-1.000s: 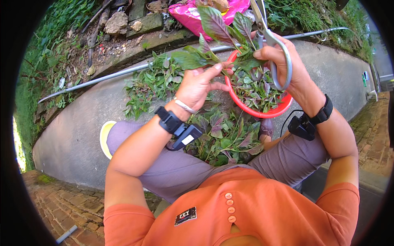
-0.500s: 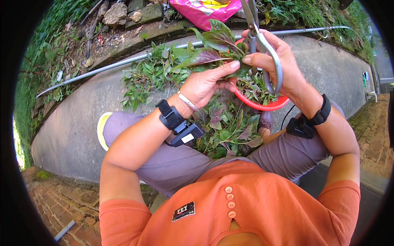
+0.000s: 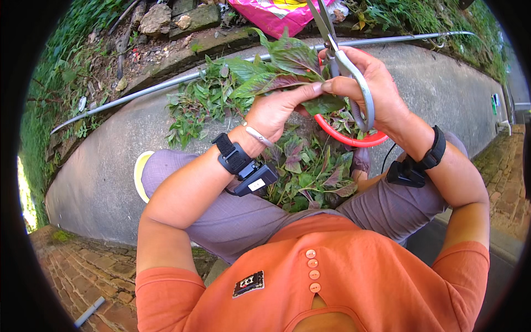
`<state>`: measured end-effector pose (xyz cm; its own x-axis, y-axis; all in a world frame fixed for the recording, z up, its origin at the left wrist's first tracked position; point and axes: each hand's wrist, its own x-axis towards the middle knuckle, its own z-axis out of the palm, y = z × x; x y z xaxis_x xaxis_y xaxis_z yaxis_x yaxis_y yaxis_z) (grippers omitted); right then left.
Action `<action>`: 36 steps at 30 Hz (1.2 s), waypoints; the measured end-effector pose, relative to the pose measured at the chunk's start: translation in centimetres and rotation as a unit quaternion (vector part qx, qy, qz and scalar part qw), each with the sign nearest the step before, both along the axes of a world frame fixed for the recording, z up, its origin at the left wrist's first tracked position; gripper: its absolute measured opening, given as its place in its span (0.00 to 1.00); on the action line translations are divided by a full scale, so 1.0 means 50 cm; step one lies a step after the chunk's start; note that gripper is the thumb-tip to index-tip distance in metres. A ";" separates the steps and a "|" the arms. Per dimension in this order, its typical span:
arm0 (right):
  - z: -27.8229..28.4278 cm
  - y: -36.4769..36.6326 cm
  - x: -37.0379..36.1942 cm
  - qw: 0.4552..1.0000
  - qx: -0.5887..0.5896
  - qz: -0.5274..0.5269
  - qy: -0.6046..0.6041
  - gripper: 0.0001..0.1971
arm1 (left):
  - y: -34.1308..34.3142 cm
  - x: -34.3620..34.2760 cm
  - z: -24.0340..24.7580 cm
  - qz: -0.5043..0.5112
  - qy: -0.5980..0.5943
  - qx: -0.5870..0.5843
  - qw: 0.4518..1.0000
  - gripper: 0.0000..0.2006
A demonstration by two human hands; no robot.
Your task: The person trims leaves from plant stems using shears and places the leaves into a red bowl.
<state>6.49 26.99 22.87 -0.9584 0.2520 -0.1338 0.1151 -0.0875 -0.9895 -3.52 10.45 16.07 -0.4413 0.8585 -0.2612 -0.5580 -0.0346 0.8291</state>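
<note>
My left hand [image 3: 270,115] is closed on a sprig of red-and-green leafy greens, like amaranth [image 3: 293,58], whose broad leaves fan out up and to the left. In my right hand [image 3: 384,91] is a pair of scissors with grey handles [image 3: 365,94]; the slightly parted blades point up and away from the sprig. My right thumb and left thumb meet at the stem. Below my right hand sits a red basin [image 3: 354,141] with cut leaves in it, partly hidden. One heap of greens [image 3: 199,108] lies at the far left, another heap [image 3: 310,177] between my legs.
A long grey pipe [image 3: 149,89] runs across the concrete slab [image 3: 110,177] behind the heaps. Beyond it lie a pink bag [image 3: 271,16], stones [image 3: 156,19] and grass. A foot [image 3: 361,160] stands beside the near heap. Brick paving [image 3: 105,271] borders the slab.
Both hands have stayed together at the stem. The sprig has turned a little, and a leaf now hangs below my thumbs over the basin. The scissors have shifted slightly left.
</note>
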 end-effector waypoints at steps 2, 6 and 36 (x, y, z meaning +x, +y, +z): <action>-0.010 -0.004 0.004 1.000 0.022 0.006 0.004 0.25 | 0.002 0.001 -0.008 0.027 0.011 0.003 1.000 0.12; -0.019 -0.002 0.007 1.000 -0.003 0.022 0.019 0.29 | -0.001 0.002 -0.003 0.057 -0.006 -0.015 0.998 0.10; 0.007 0.062 0.077 0.811 0.567 0.057 0.134 0.21 | -0.025 -0.088 -0.019 0.036 0.053 0.084 0.994 0.09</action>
<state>10.34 30.06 23.19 -0.9407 -0.0251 0.3382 -0.1740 0.8917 -0.4178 -7.90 9.21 15.11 -0.5200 0.8516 -0.0662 -0.4593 -0.2135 0.8622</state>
